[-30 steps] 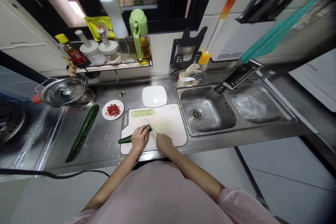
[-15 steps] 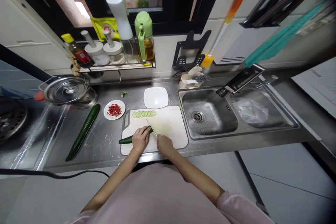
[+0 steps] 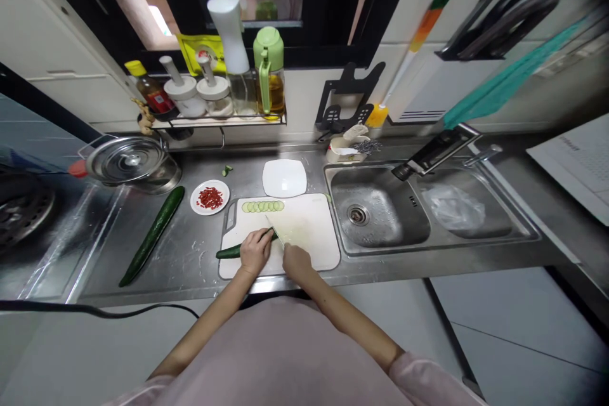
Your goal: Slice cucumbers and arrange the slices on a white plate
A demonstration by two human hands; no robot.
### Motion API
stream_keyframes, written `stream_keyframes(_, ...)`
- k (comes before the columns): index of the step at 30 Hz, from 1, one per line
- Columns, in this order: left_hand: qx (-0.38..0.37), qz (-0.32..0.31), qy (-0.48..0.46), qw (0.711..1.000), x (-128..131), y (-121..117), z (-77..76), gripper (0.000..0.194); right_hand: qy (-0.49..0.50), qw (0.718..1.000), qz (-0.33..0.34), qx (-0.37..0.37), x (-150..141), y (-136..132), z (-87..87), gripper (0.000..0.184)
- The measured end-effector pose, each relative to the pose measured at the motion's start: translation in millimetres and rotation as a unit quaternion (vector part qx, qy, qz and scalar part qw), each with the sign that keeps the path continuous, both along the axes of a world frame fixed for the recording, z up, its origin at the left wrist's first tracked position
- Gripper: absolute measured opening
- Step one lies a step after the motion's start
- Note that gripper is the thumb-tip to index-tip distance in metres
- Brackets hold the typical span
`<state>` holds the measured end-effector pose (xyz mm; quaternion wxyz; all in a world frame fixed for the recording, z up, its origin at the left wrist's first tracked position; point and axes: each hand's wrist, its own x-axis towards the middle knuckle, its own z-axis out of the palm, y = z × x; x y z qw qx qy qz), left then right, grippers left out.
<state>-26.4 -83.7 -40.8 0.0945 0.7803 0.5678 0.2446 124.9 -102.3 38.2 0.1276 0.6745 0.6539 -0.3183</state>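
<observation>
While a lidded metal pot (image 3: 128,165) stands at the back left of the steel surface (image 3: 190,254), a whole cucumber (image 3: 152,238) lies slantwise in front of it, well apart from my hands. Next comes a small round plate (image 3: 195,206) holding chopped red pieces (image 3: 210,197), with a few green scraps (image 3: 226,170) lying behind it, to the right. Just right of that plate is my white cutting board (image 3: 314,254), its grey handle at the left end. Across its near left part lies the cucumber I am cutting (image 3: 228,253), dark green, its left end poking out past my left hand (image 3: 255,250), which is closed over it and pins it to the board. Farther back, a row of pale round slices (image 3: 262,206) lies overlapping on the board, and beyond its far edge sits a white square dish (image 3: 284,178). My right hand (image 3: 296,263) is wrapped around the handle of a knife (image 3: 278,233), its blade slanting away to the left at the cucumber's right end; I cannot tell whether the edge is in the flesh. Right of the board is the sink (image 3: 380,209).
</observation>
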Motion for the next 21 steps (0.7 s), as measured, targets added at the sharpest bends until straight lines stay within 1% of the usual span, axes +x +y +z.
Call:
stream_keyframes(3, 0.011, 0.004, 0.000, 1.000, 1.1, -0.5, 4.1, 0.030, 0.005, 1.000, 0.005, 0.022, 1.3, 0.0, -2.7, 0.029)
stream_keyframes(6, 0.017, 0.009, -0.001, 1.000, 3.1, -1.0, 9.5, 0.029, 0.000, 0.999, 0.004, 0.033, 5.4, -1.3, -1.0, 0.028)
stream_keyframes(11, 0.005, 0.028, -0.007, 1.000, 9.2, -2.6, 20.9, 0.026, -0.014, 0.996, -0.008, 0.093, 20.6, -6.5, 9.5, 0.033)
stream_keyframes(14, -0.008, 0.045, -0.017, 0.999, 11.7, -4.1, 27.1, 0.023, -0.028, 0.989, -0.020, 0.141, 32.1, -6.9, 16.1, 0.043)
stream_keyframes(17, -0.015, 0.055, -0.029, 0.998, 11.4, -6.1, 28.5, 0.023, -0.057, 0.984, -0.013, 0.168, 42.0, -4.9, 20.7, 0.051)
stream_keyframes(21, -0.006, 0.074, -0.048, 0.996, 9.8, -6.7, 24.9, 0.026, -0.083, 0.978, -0.005, 0.193, 50.9, -3.1, 24.3, 0.053)
